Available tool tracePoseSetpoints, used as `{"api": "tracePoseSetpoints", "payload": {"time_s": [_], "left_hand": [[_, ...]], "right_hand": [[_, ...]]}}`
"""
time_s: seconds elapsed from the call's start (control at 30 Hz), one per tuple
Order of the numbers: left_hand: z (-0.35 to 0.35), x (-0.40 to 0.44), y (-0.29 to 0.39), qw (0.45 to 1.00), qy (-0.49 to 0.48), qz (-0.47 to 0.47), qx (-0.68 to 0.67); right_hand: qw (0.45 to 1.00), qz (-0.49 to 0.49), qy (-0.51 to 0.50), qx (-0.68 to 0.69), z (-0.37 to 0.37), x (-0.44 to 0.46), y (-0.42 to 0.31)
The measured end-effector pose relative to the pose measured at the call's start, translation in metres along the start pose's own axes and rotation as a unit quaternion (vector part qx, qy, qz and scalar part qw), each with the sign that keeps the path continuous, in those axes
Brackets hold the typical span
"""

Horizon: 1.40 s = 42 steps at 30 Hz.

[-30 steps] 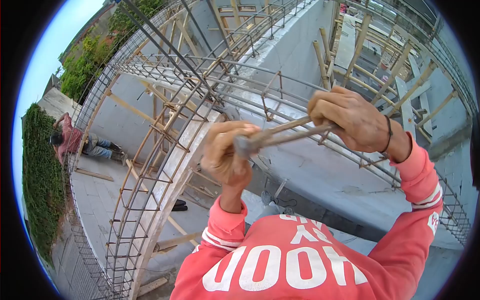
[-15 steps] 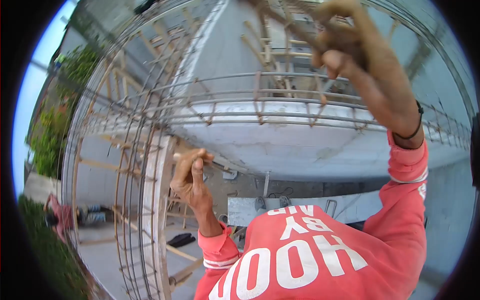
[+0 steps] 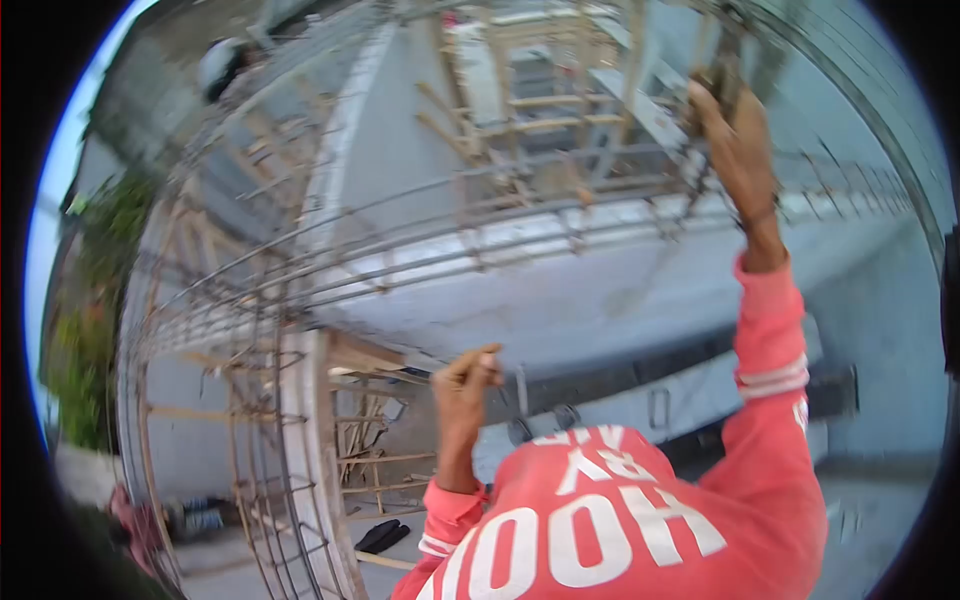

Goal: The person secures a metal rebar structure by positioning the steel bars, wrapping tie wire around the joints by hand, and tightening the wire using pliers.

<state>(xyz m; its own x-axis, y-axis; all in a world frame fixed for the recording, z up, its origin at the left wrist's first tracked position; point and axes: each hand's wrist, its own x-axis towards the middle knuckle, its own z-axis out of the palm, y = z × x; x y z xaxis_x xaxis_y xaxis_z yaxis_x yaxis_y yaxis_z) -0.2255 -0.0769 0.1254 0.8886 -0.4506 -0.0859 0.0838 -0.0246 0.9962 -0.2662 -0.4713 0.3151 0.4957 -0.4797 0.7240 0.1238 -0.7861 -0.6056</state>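
My right hand point(image 3: 742, 150) is raised at the upper right, its fingers wrapped round a dark hand tool point(image 3: 730, 60). The tool is blurred, and I cannot make out its kind. It is above the far end of a horizontal rebar cage point(image 3: 470, 243), which runs along the top of a pale wall point(image 3: 590, 290). My left hand point(image 3: 463, 388) is closed in front of my chest, fingertips pressed together. Whatever it may hold is too small to name. It is apart from the wall and the rebar.
Upright rebar point(image 3: 283, 450) and a pale post point(image 3: 315, 440) stand at the left. Below my feet point(image 3: 542, 424) lies a grey platform point(image 3: 690, 408). Timber framing point(image 3: 570, 125) is beyond the wall. One person point(image 3: 140, 525) is lower left; another with a white helmet point(image 3: 218, 65) is upper left.
My right hand has moved farther away with the tool, its arm straighter. My left hand has shifted right and slightly down in view. The camera has turned, and a white helmet has come into view.
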Motion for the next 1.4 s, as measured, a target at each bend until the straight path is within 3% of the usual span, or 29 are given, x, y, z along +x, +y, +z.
{"api": "tracePoseSetpoints", "payload": {"time_s": [0.03,0.1,0.2,0.27,0.3,0.37,0.4,0.5,0.63,0.73,0.8,0.87,0.9,0.97,1.13,1.2,1.27,1.4], "left_hand": [[0.001,-0.001,0.003,0.999,-0.007,0.019,0.025],[0.000,-0.002,0.001,0.998,-0.009,0.038,0.039],[-0.011,-0.007,-0.007,0.999,0.006,0.038,0.002],[-0.020,-0.014,-0.015,1.000,0.006,0.021,-0.016],[-0.023,-0.017,-0.014,0.999,0.014,0.026,-0.018],[-0.032,-0.025,-0.010,0.997,0.063,-0.017,-0.047],[-0.038,-0.028,-0.011,0.996,0.069,-0.014,-0.048],[-0.057,-0.034,-0.010,0.991,0.129,0.006,-0.044],[-0.084,-0.042,-0.001,0.980,0.190,0.017,-0.063],[-0.097,-0.043,0.010,0.973,0.224,0.016,-0.052],[-0.094,-0.037,0.025,0.969,0.241,0.014,-0.047],[-0.081,-0.037,0.044,0.969,0.241,0.026,-0.042],[-0.073,-0.035,0.053,0.971,0.232,0.041,-0.040],[-0.060,-0.032,0.057,0.977,0.194,0.065,-0.057],[-0.046,-0.042,0.047,0.971,0.203,0.122,-0.007],[-0.049,-0.049,0.036,0.959,0.251,0.133,0.016],[-0.050,-0.059,0.024,0.968,0.230,0.105,-0.009],[-0.053,-0.087,0.018,0.942,0.329,0.066,-0.001]], "right_hand": [[0.997,0.002,0.012,-0.079,0.008,-0.001,0.001],[0.996,0.063,0.012,-0.064,0.015,0.000,0.000],[0.997,-0.009,0.073,0.020,0.028,0.007,0.002],[0.990,-0.018,0.094,-0.106,0.027,0.011,0.005],[0.991,-0.024,0.092,-0.099,0.029,0.010,0.009],[0.978,-0.052,-0.003,-0.200,0.038,0.000,0.013],[0.978,0.020,-0.061,-0.201,0.043,-0.009,0.002],[0.974,0.063,-0.122,-0.181,0.054,-0.037,0.012],[0.954,0.004,-0.168,-0.249,0.043,-0.055,0.029],[0.979,-0.003,-0.140,-0.146,0.025,-0.052,-0.022],[0.987,-0.062,0.061,-0.132,0.027,-0.061,-0.075],[0.994,-0.108,-0.014,-0.027,0.048,-0.098,-0.103],[0.977,-0.125,-0.143,0.100,0.062,-0.120,-0.099],[0.912,-0.038,-0.327,0.243,0.102,-0.162,-0.145],[0.871,-0.058,-0.402,0.275,0.157,-0.238,-0.136],[0.884,0.077,-0.372,0.271,0.164,-0.256,-0.130],[0.863,0.059,-0.401,0.301,0.172,-0.267,-0.128],[0.831,0.024,-0.451,0.325,0.187,-0.280,-0.138]]}}
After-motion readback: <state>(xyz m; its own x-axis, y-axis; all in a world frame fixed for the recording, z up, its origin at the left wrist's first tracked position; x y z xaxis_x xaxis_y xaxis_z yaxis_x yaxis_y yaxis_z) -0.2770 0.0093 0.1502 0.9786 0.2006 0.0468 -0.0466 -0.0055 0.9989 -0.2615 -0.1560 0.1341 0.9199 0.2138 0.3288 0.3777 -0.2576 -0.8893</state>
